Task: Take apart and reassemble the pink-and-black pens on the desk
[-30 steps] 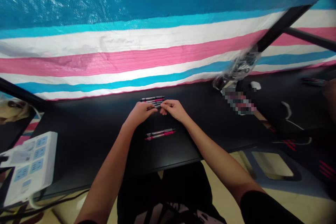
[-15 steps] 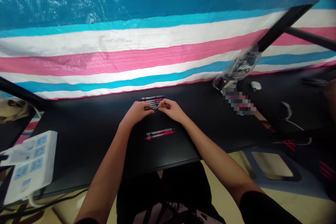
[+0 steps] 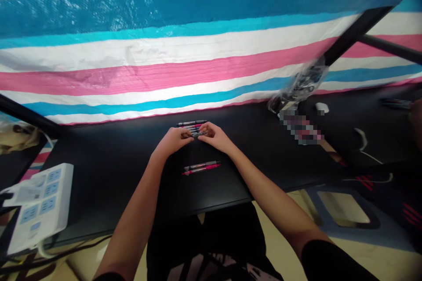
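My left hand and my right hand meet over a small row of pens lying near the back of a black desk. Both hands have their fingers curled and pinched together on a pen between them. The pen itself is mostly hidden by the fingertips. Two more pens, one grey and one pink, lie side by side closer to me, just below my wrists.
A white power strip sits at the desk's left edge. A striped blue, pink and white sheet hangs behind the desk. A clear plastic bag, a white cable and small items lie to the right.
Both hands have stayed on the pen at the row and shifted only slightly; my right fingers have edged a little towards the back.
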Tool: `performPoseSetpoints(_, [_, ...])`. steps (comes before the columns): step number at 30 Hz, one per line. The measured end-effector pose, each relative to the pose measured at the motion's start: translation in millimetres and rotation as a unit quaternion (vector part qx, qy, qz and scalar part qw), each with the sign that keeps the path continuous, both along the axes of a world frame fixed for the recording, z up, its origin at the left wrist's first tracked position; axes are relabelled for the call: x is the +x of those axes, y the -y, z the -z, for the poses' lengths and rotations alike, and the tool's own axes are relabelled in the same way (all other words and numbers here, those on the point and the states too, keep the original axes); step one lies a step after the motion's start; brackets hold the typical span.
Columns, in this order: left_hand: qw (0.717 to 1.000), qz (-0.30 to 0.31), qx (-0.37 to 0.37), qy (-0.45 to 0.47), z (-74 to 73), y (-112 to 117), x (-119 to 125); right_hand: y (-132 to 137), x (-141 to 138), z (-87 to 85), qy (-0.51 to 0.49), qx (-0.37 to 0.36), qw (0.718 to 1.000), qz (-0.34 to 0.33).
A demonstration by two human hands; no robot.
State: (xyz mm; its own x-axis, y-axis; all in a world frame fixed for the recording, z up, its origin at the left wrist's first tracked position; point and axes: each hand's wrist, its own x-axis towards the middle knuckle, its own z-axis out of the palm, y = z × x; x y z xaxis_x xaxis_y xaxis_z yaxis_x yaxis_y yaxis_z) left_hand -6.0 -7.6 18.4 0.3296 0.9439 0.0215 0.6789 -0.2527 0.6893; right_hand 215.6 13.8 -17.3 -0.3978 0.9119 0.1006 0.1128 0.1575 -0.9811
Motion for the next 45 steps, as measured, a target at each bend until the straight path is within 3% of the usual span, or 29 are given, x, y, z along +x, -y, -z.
performPoseSetpoints(6, [1.000, -0.004, 0.011, 0.007, -1.3, 2, 1, -5, 3, 1.8, -0.044, -0.030, 0.998, 0.040])
performPoseSetpoints(11, [1.000, -0.019, 0.012, 0.017, -4.8, 2, -5, -9, 6, -1.6, -0.176, -0.098, 0.974, 0.102])
performPoseSetpoints(18, [1.000, -0.021, 0.011, 0.016, -1.5, 0, -9, -9, 6, -3.3, -0.230, -0.136, 0.958, 0.104])
performPoseSetpoints(25, [1.000, -0.018, 0.017, 0.010, -0.8, 0, -6, -8, 7, -2.6, -0.224, -0.187, 0.955, 0.046])
performPoseSetpoints(35, [1.000, -0.010, 0.011, -0.002, -1.3, 2, 0, -6, 5, 3.1, -0.242, -0.179, 0.954, -0.011])
performPoseSetpoints(45, [0.999, -0.022, 0.031, 0.001, 0.4, -1, -8, -13, 9, 2.6, -0.252, -0.139, 0.957, 0.042])
